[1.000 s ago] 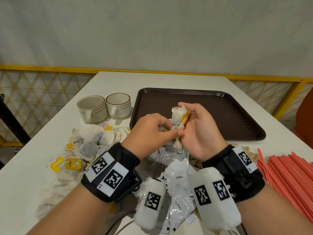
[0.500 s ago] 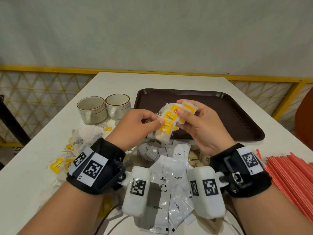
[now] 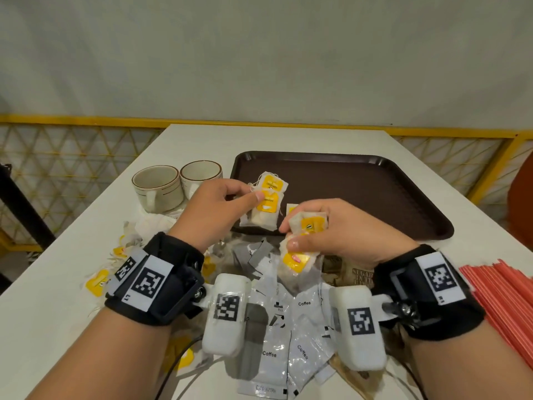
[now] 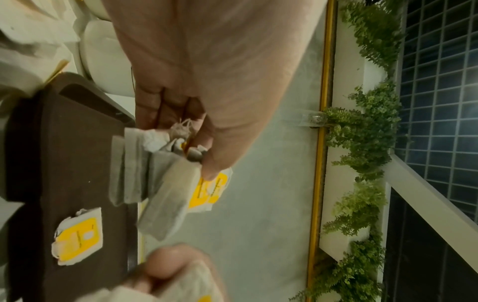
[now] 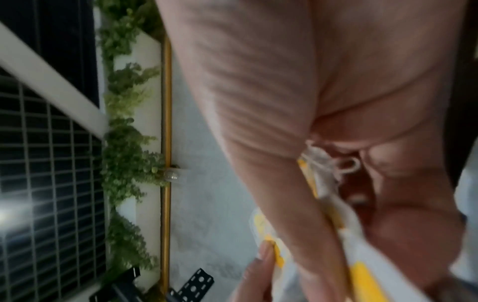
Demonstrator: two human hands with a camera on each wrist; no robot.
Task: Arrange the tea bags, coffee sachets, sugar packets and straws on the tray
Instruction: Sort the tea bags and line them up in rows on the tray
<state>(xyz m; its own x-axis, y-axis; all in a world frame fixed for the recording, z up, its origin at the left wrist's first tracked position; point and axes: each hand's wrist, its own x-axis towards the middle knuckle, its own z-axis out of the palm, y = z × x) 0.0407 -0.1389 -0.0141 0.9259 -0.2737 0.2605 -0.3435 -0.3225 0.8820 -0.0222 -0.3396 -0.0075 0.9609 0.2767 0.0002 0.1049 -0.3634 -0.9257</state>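
Blur hides right hand (image 5: 336, 143) gripping tea bags (image 5: 362, 275).

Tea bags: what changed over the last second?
The single bunch held by both hands has split: the left hand now holds some tea bags out over the tray, the right hand keeps the rest nearer. One tea bag now lies on the tray. Cups, coffee sachets and straws unchanged.

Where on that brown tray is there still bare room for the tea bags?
Nearly all of the tray is bare, from its far rim to its right edge. Only its near-left corner is crowded: the left hand holds tea bags there, beside one loose tea bag.
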